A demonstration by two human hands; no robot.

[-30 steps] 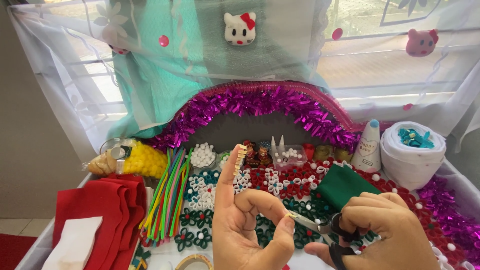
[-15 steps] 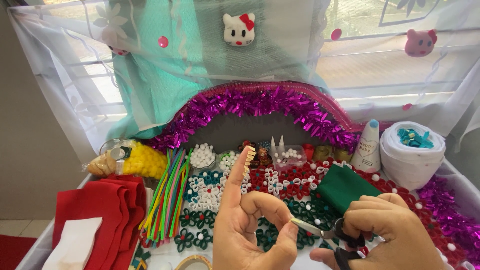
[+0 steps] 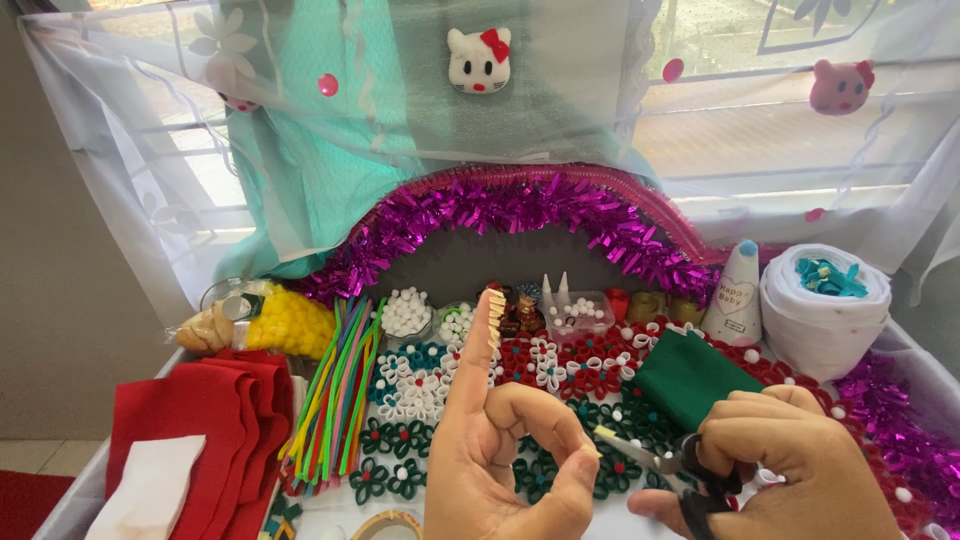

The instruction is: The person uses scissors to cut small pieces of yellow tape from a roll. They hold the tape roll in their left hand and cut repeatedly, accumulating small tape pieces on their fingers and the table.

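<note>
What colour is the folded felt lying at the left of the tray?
The folded felt is red, seen best in the head view, beside the bundle of coloured strips.

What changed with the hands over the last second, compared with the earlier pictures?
Very little. The right hand with the scissors slid slightly right and lower, the blade tips staying close to the left hand. The left hand kept its pose: index finger raised with a small cream strip at its tip, thumb and another finger pinched together. The red felt, coloured sticks and paper flowers stayed put.
</note>
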